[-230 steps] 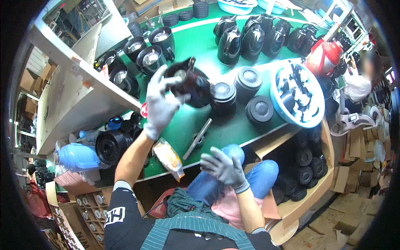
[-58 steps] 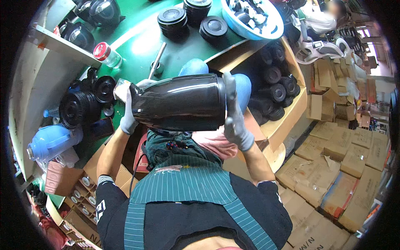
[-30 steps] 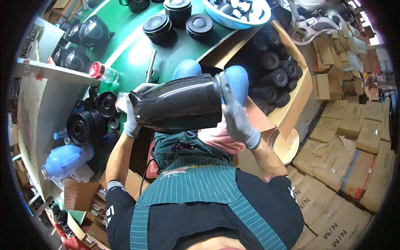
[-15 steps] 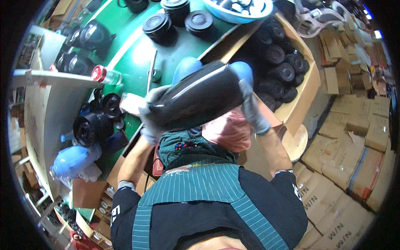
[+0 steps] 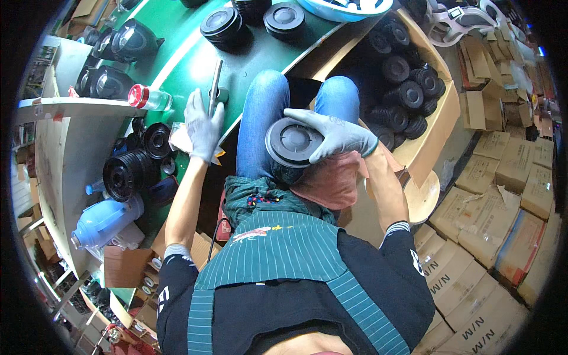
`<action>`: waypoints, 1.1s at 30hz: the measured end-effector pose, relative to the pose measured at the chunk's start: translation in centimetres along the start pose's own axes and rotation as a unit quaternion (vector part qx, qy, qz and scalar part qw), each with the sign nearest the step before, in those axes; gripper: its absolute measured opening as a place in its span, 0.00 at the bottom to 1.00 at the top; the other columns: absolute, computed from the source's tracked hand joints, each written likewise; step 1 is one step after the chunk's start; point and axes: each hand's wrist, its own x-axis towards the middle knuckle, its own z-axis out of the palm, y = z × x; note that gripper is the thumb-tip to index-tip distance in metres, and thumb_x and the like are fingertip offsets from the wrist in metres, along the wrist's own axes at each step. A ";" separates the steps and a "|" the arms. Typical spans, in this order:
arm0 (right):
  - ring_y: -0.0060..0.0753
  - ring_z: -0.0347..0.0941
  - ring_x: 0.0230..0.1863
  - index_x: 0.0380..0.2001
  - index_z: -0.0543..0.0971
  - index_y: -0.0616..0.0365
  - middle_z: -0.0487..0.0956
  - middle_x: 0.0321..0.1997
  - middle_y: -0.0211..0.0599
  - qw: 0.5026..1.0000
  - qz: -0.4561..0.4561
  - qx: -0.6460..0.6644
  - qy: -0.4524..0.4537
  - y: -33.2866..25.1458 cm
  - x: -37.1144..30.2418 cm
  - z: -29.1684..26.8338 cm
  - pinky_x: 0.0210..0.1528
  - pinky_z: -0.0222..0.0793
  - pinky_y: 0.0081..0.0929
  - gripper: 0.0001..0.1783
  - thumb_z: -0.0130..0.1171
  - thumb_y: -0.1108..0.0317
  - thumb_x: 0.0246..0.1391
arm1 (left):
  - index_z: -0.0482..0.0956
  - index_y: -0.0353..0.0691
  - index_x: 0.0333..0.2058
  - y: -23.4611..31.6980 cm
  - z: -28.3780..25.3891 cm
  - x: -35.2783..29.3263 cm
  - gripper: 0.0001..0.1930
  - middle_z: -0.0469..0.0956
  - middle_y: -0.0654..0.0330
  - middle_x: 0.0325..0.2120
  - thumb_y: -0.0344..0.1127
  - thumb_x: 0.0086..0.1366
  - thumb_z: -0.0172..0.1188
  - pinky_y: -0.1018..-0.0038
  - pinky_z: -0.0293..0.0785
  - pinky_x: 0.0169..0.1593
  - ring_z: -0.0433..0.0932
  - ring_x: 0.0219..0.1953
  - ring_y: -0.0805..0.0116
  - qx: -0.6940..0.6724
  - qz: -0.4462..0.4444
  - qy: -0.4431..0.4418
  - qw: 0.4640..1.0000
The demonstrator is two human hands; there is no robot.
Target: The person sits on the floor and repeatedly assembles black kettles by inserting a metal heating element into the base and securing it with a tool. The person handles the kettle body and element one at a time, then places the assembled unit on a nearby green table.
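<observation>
My right hand (image 5: 348,137), in a grey glove, grips a black cylinder (image 5: 290,164) between thumb and fingers. Its round, ridged end piece (image 5: 294,141) faces up, and the rest of its length is mostly hidden below, between my knees. My left hand (image 5: 204,125), also gloved, holds nothing; its fingers are stretched out over the edge of the green table (image 5: 183,80). Beside those fingers a metal rod-like tool (image 5: 215,83) stands tilted near a small dark round piece (image 5: 222,94). A white wad (image 5: 179,139) lies by my left wrist.
A carton (image 5: 441,133) on the right holds several black round parts. Stacked black discs (image 5: 284,18) stand on the table near a blue basin (image 5: 349,13). On the left are a red-capped jar (image 5: 151,97), black discs (image 5: 121,176) and a blue jug (image 5: 103,225). Boxes (image 5: 482,219) fill the right side.
The black cylinder was held lengthwise in both hands; now it is tipped end-up and lower. My left hand has let go and moved left to the rod-like tool.
</observation>
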 end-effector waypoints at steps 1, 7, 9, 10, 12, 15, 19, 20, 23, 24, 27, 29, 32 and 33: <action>0.43 0.56 0.83 0.82 0.54 0.59 0.62 0.82 0.48 1.000 0.001 -0.013 -0.002 -0.2 0.2 0.0 0.84 0.49 0.39 0.72 0.85 0.48 0.40 | 0.69 0.36 0.69 -1.4 1.5 0.4 0.35 0.74 0.40 0.63 0.46 0.69 0.66 0.52 0.73 0.63 0.77 0.59 0.37 0.010 -0.063 -0.035 0.997; 0.39 0.55 0.84 0.82 0.54 0.59 0.62 0.83 0.43 0.981 0.033 0.055 0.181 -1.0 -1.0 -0.2 0.85 0.47 0.39 0.61 0.78 0.56 0.52 | 0.80 0.37 0.64 2.5 -2.2 4.4 0.20 0.89 0.53 0.44 0.31 0.76 0.63 0.71 0.82 0.42 0.85 0.36 0.70 -0.299 -0.032 -0.148 0.942; 0.40 0.62 0.79 0.80 0.57 0.54 0.67 0.77 0.50 0.843 -0.130 0.417 0.314 1.5 -0.5 1.8 0.79 0.61 0.47 0.53 0.66 0.37 0.64 | 0.81 0.34 0.62 7.9 -7.8 5.2 0.20 0.88 0.56 0.43 0.31 0.74 0.66 0.73 0.83 0.43 0.83 0.37 0.75 -0.370 0.028 -0.233 0.899; 0.42 0.65 0.77 0.80 0.56 0.55 0.69 0.75 0.50 0.813 -0.134 0.455 0.336 0.5 0.2 2.2 0.77 0.64 0.49 0.54 0.64 0.33 0.64 | 0.82 0.32 0.60 9.4 -9.1 5.3 0.20 0.88 0.52 0.43 0.29 0.72 0.67 0.69 0.83 0.48 0.85 0.42 0.71 -0.373 0.128 -0.265 0.880; 0.46 0.74 0.69 0.79 0.59 0.58 0.75 0.69 0.51 0.757 -0.130 0.520 0.373 -1.9 1.1 2.5 0.73 0.71 0.55 0.54 0.61 0.31 0.65 | 0.82 0.32 0.58 13.6 -11.3 5.1 0.20 0.87 0.45 0.45 0.26 0.68 0.68 0.63 0.82 0.54 0.89 0.48 0.54 -0.351 0.193 -0.366 0.840; 0.23 0.73 0.26 0.72 0.70 0.62 0.69 0.23 0.23 0.772 -0.188 0.535 0.285 2.7 0.5 1.6 0.68 0.78 0.46 0.32 0.49 0.49 0.79 | 0.77 0.35 0.64 16.1 -12.2 3.4 0.25 0.85 0.43 0.45 0.33 0.70 0.63 0.59 0.82 0.54 0.86 0.47 0.43 -0.239 0.237 -0.351 0.874; 0.19 0.59 0.20 0.64 0.77 0.69 0.54 0.13 0.18 0.734 -0.172 0.609 0.246 3.4 4.4 1.1 0.59 0.83 0.47 0.29 0.37 0.55 0.84 | 0.65 0.30 0.72 20.8 -13.3 -1.0 0.40 0.69 0.39 0.68 0.51 0.71 0.65 0.42 0.61 0.74 0.64 0.74 0.38 -0.057 0.220 -0.251 0.941; 0.21 0.60 0.20 0.66 0.76 0.70 0.56 0.11 0.18 0.692 -0.212 0.672 0.154 4.4 5.9 0.6 0.62 0.80 0.46 0.30 0.36 0.54 0.84 | 0.64 0.30 0.72 22.0 -13.4 -1.8 0.43 0.66 0.38 0.70 0.52 0.68 0.66 0.41 0.57 0.75 0.61 0.75 0.37 -0.085 0.243 -0.266 0.929; 0.22 0.62 0.21 0.65 0.76 0.71 0.58 0.11 0.15 0.677 -0.168 0.712 0.084 6.0 9.3 1.0 0.64 0.78 0.47 0.31 0.37 0.54 0.84 | 0.61 0.29 0.74 24.0 -13.5 -3.2 0.48 0.64 0.39 0.72 0.55 0.66 0.68 0.40 0.51 0.77 0.59 0.76 0.36 -0.171 0.230 -0.273 0.918; 0.23 0.66 0.24 0.65 0.77 0.70 0.63 0.15 0.18 0.655 -0.188 0.729 0.069 6.0 9.3 1.4 0.62 0.79 0.47 0.28 0.41 0.56 0.82 | 0.62 0.31 0.74 23.5 -13.4 -3.1 0.47 0.65 0.39 0.71 0.56 0.67 0.68 0.41 0.54 0.76 0.60 0.75 0.38 -0.188 0.207 -0.239 0.930; 0.30 0.74 0.31 0.46 0.77 0.62 0.72 0.23 0.30 0.873 -0.111 0.387 0.276 6.0 3.3 2.5 0.66 0.76 0.53 0.17 0.42 0.62 0.80 | 0.66 0.30 0.71 18.1 -11.9 -0.8 0.40 0.71 0.37 0.65 0.46 0.67 0.69 0.45 0.64 0.71 0.69 0.68 0.34 -0.224 0.150 -0.151 0.951; 0.35 0.76 0.33 0.37 0.75 0.57 0.74 0.25 0.35 0.860 -0.143 0.400 0.281 3.6 0.5 4.6 0.69 0.72 0.59 0.18 0.39 0.62 0.80 | 0.69 0.30 0.69 13.4 -8.7 1.1 0.29 0.74 0.36 0.63 0.43 0.77 0.56 0.51 0.68 0.69 0.74 0.65 0.38 -0.266 0.065 -0.136 0.952; 0.36 0.75 0.30 0.29 0.75 0.53 0.72 0.23 0.35 0.795 -0.219 0.502 0.262 0.8 -0.5 5.5 0.71 0.67 0.65 0.26 0.37 0.54 0.82 | 0.72 0.29 0.66 13.1 -7.8 1.8 0.24 0.78 0.39 0.60 0.41 0.84 0.44 0.58 0.75 0.64 0.81 0.58 0.39 -0.476 -0.010 -0.263 0.839; 0.35 0.75 0.29 0.29 0.75 0.52 0.71 0.22 0.34 0.795 -0.217 0.495 0.275 1.2 -0.7 5.2 0.71 0.67 0.65 0.27 0.37 0.52 0.82 | 0.72 0.29 0.66 13.7 -7.9 1.7 0.24 0.80 0.40 0.59 0.42 0.85 0.43 0.59 0.74 0.65 0.82 0.58 0.40 -0.500 -0.010 -0.270 0.822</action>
